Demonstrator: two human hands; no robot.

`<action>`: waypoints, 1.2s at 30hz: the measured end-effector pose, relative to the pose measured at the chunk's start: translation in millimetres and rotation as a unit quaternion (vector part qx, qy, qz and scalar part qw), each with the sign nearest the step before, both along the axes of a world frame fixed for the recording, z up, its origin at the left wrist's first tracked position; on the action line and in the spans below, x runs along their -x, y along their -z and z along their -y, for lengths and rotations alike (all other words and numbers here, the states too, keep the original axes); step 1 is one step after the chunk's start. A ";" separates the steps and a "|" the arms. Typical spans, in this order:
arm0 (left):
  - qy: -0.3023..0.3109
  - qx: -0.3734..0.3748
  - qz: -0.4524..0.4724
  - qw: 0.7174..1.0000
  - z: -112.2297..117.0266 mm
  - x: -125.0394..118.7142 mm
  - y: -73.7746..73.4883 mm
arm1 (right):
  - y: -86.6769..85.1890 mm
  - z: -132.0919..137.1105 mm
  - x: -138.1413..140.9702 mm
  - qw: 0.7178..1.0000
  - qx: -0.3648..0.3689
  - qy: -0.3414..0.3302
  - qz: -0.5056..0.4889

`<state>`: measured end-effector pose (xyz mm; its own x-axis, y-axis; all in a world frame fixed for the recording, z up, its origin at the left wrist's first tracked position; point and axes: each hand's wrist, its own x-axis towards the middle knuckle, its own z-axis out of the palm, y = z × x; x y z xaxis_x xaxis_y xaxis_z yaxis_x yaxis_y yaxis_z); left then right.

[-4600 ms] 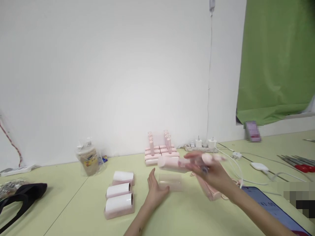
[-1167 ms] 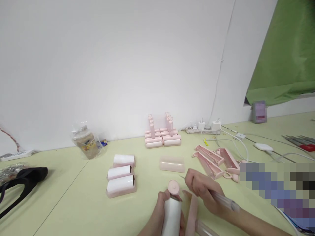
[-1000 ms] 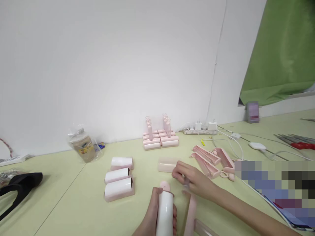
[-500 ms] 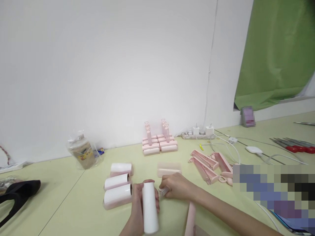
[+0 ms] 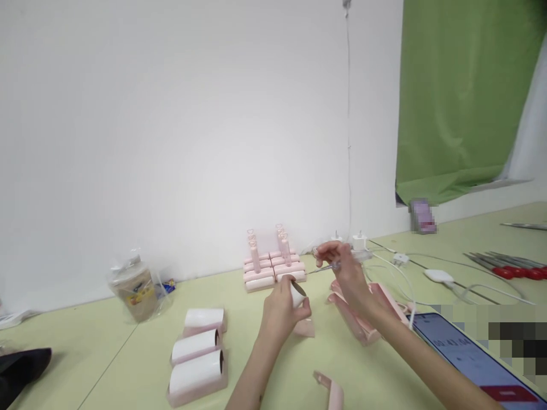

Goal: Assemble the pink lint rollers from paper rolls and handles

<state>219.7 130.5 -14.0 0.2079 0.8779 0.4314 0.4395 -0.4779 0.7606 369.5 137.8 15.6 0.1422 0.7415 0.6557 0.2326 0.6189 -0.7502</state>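
My left hand is closed around a white paper roll, its hollow dark end facing up and right. My right hand is raised over the pink plastic holders, fingers curled around a thin, shiny strip that looks like clear plastic film. Beneath my left hand, a pale pink cover is partly hidden. Left of it lie several white rolls in clear pink covers. A pink handle piece is at the near edge.
Assembled pink rollers stand in rows by the wall. A bagged cup is at left and a black object at the near left. A phone, white cables and red-handled tools occupy the right.
My left hand has moved up and right with the roll, turning its end upward. My right hand has swung up and right with the film. The view has shifted slightly.
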 end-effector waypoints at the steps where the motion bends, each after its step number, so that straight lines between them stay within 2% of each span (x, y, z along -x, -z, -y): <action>1: 0.005 -0.010 -0.012 1.000 -0.6 -4.7 -0.3 | -1.2 -0.1 -1.2 1.000 -0.002 0.002 -0.016; 4: 0.024 -0.027 -0.020 0.999 -4.7 -16.3 2.8 | 6.1 -4.9 1.0 0.999 0.032 -0.021 -0.009; 7: 0.049 -0.033 0.010 0.998 -11.8 -20.6 7.2 | 23.9 -12.5 4.6 0.990 0.097 -0.087 0.048; 10: 0.054 -0.045 0.069 0.995 -18.5 -17.5 10.3 | 41.3 -15.4 4.3 0.966 0.160 -0.165 0.116; 13: 0.027 -0.053 0.129 0.990 -22.2 -11.5 10.7 | 54.5 -14.4 7.3 0.942 0.195 -0.222 0.161; 16: 0.002 -0.066 0.179 0.982 -21.5 -3.8 4.9 | 64.5 -16.5 17.5 0.937 0.192 -0.240 0.163; 19: -0.020 -0.093 0.226 0.969 -16.5 7.7 -8.4 | 67.5 -23.1 24.6 0.949 0.175 -0.227 0.133; 22: -0.031 -0.141 0.200 0.969 -11.0 20.1 -20.8 | 59.1 -28.8 19.6 0.972 0.151 -0.169 0.070; 24: -0.003 -0.163 0.080 0.983 -10.3 24.1 -21.9 | 47.8 -28.9 11.5 0.985 0.128 -0.114 0.021; 25: 0.028 -0.163 0.002 0.986 -11.4 24.1 -19.5 | 41.2 -27.4 7.3 0.989 0.116 -0.090 -0.001; 27: 0.104 -0.149 -0.137 0.974 -15.7 20.4 -9.2 | 27.4 -21.5 0.3 0.994 0.094 -0.055 -0.032; 29: 0.156 -0.129 -0.216 0.955 -21.1 14.2 5.4 | 14.7 -12.8 -3.7 0.995 0.075 -0.035 -0.052; 33: 0.168 -0.108 -0.275 0.940 -25.7 7.6 28.3 | -3.4 5.6 -3.7 0.996 0.045 -0.022 -0.067; 36: 0.165 -0.106 -0.289 0.937 -22.9 10.1 31.5 | -10.8 15.0 -1.2 0.997 0.028 -0.029 -0.060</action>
